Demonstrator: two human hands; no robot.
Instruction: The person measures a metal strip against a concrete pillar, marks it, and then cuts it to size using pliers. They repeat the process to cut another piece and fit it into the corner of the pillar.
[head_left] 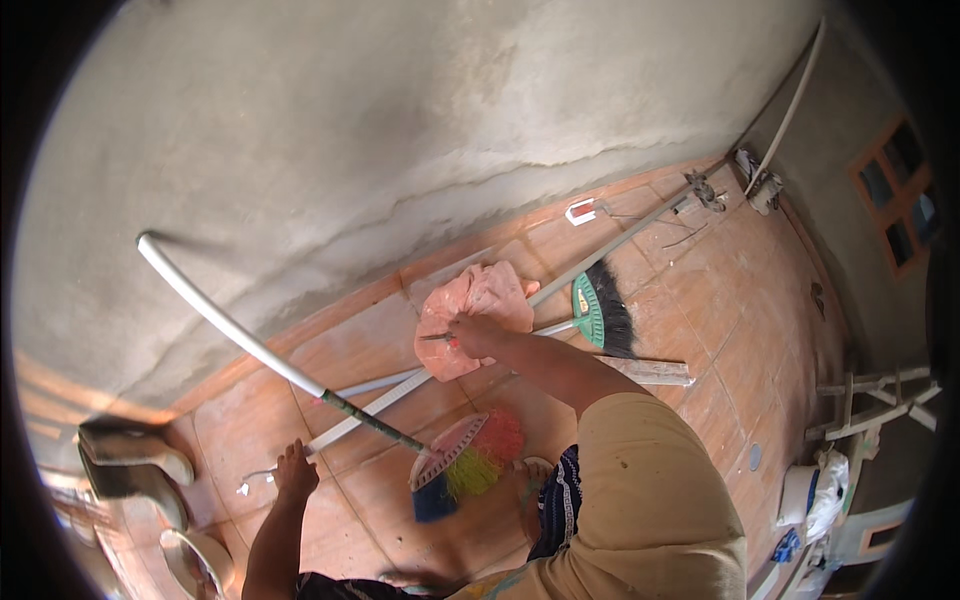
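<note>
Crumpled pink plastic bag (500,290) lies on the orange tiled floor (735,305) near the foot of the grey plastered wall (330,130), its middle partly covered by the person's right hand.

At the far left are curved pale beige objects (150,452), bent by the lens and cut off toward the rim, their kind hard to make out. Next comes the left hand (295,472), fingers loosely bent, beside a thin silvery hook-shaped piece (258,474); whether it grips anything cannot be told. A long white strip (375,412) runs up from there until the bag hides it. Across it slants a broom with a white handle and blue, yellow-green and red bristles (465,468).

The right hand (478,336) is closed around a small dark pointed tool with a reddish part (438,337), mostly hidden by the fingers; whether it pinches the bag too is unclear. Further right, a green broom head with black bristles (590,310) bears a small pale label, too small to read; the forearm partly covers its handle. At the right edge, a pale wooden frame (880,395) stands in dim light.
</note>
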